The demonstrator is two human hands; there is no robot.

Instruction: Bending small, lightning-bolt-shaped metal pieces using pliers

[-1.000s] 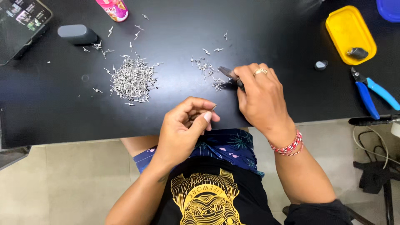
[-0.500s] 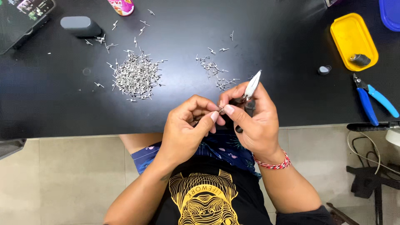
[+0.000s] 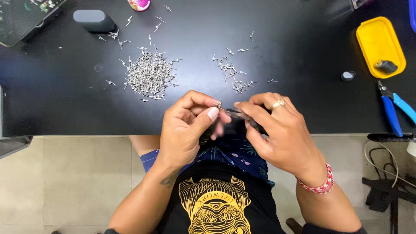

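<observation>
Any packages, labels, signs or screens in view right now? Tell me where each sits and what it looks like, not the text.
Screen device: top-left corner of the black table, flat dark rectangle, partly cut off, small coloured patches.
Printed container: top edge, rounded, pink with yellow, mostly out of frame.
Yellow tray: upper right, rounded rectangle, no label showing.

a dark rectangular screen device (image 3: 27,15) lies at the far left corner of the black table (image 3: 65,104), cut off by the picture's edge, its face showing small coloured patches; a yellow rounded container (image 3: 378,43) lies flat at the far right; a pink patterned package (image 3: 139,4) peeks in at the top edge; no signs show.
</observation>
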